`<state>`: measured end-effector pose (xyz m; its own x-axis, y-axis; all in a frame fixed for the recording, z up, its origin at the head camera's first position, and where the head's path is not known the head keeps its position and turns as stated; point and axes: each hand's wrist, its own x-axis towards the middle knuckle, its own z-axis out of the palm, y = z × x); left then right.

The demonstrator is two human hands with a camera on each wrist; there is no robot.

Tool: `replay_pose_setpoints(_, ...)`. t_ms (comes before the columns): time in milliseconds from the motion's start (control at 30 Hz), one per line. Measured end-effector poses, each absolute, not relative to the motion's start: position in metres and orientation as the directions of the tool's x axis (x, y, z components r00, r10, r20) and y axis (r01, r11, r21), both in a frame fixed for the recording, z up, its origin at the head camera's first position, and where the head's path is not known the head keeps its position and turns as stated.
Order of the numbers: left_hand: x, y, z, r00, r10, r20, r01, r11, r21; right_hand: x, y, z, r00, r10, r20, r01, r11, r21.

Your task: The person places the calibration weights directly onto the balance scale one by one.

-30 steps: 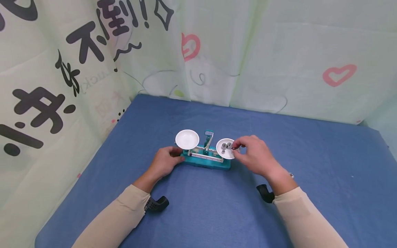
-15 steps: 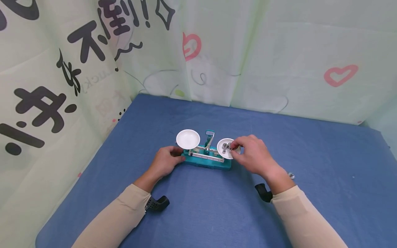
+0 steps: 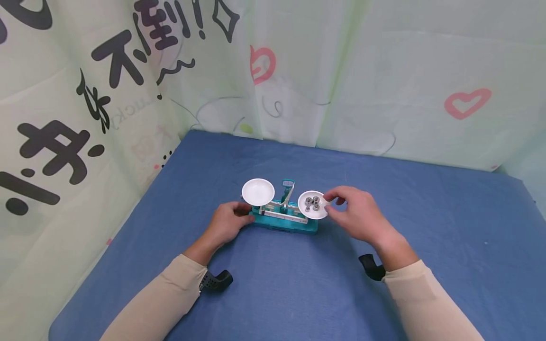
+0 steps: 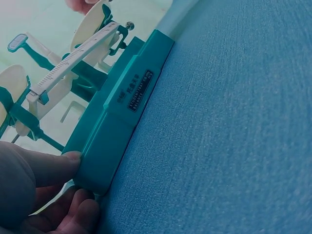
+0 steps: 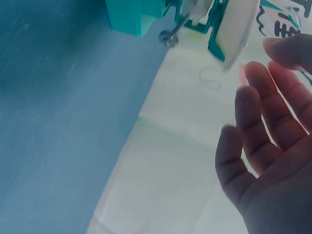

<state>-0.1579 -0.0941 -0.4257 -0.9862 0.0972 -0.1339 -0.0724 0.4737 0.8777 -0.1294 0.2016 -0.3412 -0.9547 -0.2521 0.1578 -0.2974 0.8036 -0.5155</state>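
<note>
A teal balance scale (image 3: 283, 223) stands on the blue table, with a white pan at each end. Its left pan (image 3: 258, 192) is bare and sits higher than the right pan (image 3: 313, 215), which bears several small metal weights (image 3: 315, 200). My left hand (image 3: 228, 221) grips the left end of the base; the left wrist view has the thumb (image 4: 68, 163) on the teal base (image 4: 109, 122) and fingers curled at its end. My right hand (image 3: 357, 214) is beside the right pan's rim, thumb and fingers apart, holding nothing. In the right wrist view its fingers (image 5: 248, 109) are loosely bent near the pan (image 5: 239, 29).
The blue tablecloth (image 3: 273, 284) stretches around the scale on all sides. Behind and to the left hangs a pale curtain (image 3: 384, 94) with black lettering and pink hearts. A black wrist mount (image 3: 217, 282) sticks out below the left forearm.
My right hand has let go of a small metal weight in the right pan and drawn back slightly to the right. The left hand has stayed at the base.
</note>
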Motion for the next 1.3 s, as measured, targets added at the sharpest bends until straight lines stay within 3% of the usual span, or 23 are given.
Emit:
replay_pose_setpoints(200,-0.157,-0.094,-0.425,-0.987,0.098,-0.130,-0.069,0.471,0.879,-0.122,0.228,-0.344,-0.968,-0.201,0.151,-0.251,0.809,-0.532)
replay_pose_setpoints(733,-0.158,-0.093,-0.426,-0.987,0.091,-0.135,-0.075,0.485,0.871,-0.089,0.317,-0.376,-0.994,-0.046,-0.100,0.005,0.888,-0.460)
replay_pose_setpoints(1300,-0.157,-0.093,-0.423,-0.985,0.086,-0.147,-0.087,0.487,0.869,-0.084,0.342,-0.396,-0.988,0.015,-0.153,0.073,0.923,-0.379)
